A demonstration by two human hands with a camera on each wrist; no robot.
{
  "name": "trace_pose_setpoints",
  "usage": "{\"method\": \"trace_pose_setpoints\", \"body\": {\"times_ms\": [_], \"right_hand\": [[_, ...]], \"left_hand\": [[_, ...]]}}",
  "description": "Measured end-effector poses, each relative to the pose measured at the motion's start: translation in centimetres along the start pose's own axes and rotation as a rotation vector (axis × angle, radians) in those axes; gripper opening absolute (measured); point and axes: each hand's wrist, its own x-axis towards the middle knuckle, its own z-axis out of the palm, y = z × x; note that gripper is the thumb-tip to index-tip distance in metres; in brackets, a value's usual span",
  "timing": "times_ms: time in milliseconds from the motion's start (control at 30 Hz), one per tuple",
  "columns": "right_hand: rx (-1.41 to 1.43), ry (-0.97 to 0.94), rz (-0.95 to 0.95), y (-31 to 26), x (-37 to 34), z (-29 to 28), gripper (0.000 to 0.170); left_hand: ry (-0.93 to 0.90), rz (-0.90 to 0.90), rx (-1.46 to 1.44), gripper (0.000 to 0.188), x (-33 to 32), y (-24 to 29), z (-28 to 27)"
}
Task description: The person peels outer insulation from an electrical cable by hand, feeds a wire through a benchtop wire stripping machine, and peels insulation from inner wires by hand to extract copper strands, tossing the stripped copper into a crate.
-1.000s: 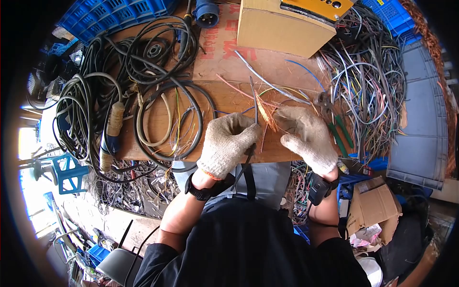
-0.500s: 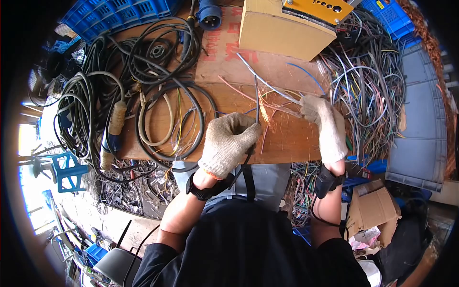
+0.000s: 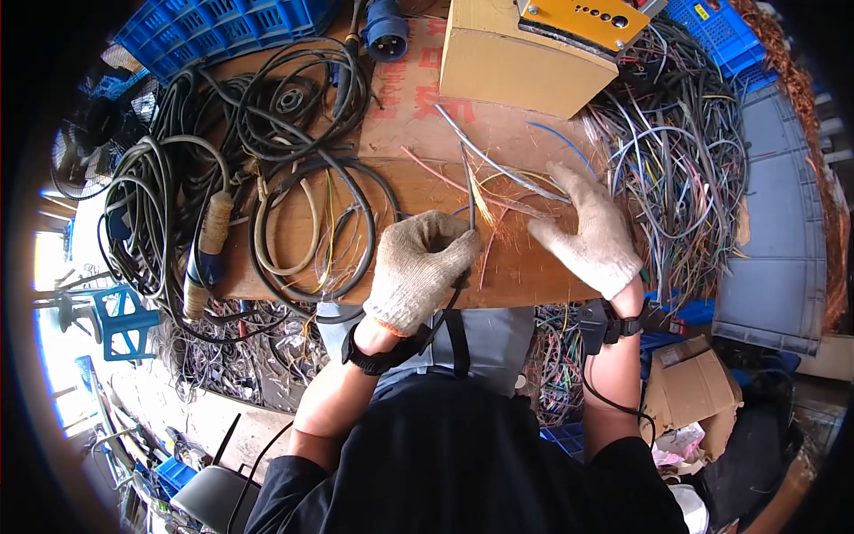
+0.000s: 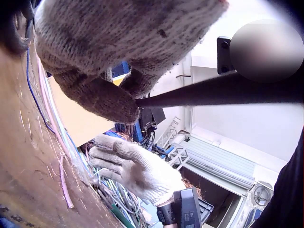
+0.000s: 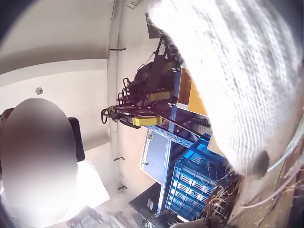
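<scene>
My gloved left hand (image 3: 414,271) grips a thin dark cable (image 3: 471,191) near the table's front edge, thumb and fingers curled round it. Bare copper strands (image 3: 482,205) splay beside the cable above this hand. In the left wrist view, the cable's black length (image 4: 213,91) runs from the fingertips towards the body. My gloved right hand (image 3: 594,233) is spread with straight fingers over the right part of the table, close to some loose wires. The left wrist view shows its palm and a green handle (image 4: 122,217) below it; most of that tool is hidden.
Coiled black cables (image 3: 165,214) fill the table's left side. A large heap of stripped wires (image 3: 680,169) lies at the right. Behind stands a tan box-shaped machine (image 3: 525,67) with a yellow panel. Pink and grey wire lengths (image 3: 485,147) lie across the middle.
My right hand has left the copper strands, moved right towards the wires and tool, then spread its fingers. The strands now look like a narrower bunch. My left hand keeps its grip.
</scene>
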Motion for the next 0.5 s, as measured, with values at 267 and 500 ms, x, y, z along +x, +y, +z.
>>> {"method": "trace_pose_setpoints", "body": {"times_ms": [267, 500], "right_hand": [[0.053, -0.024, -0.006, -0.1, -0.6, 0.1, 0.080], [0.499, 0.009, -0.017, 2.3, -0.6, 1.6, 0.041]], "left_hand": [[-0.009, 0.020, -0.007, 0.015, 0.2, -0.6, 0.2], [-0.002, 0.004, -0.015, 0.015, 0.1, -0.6, 0.1]]}}
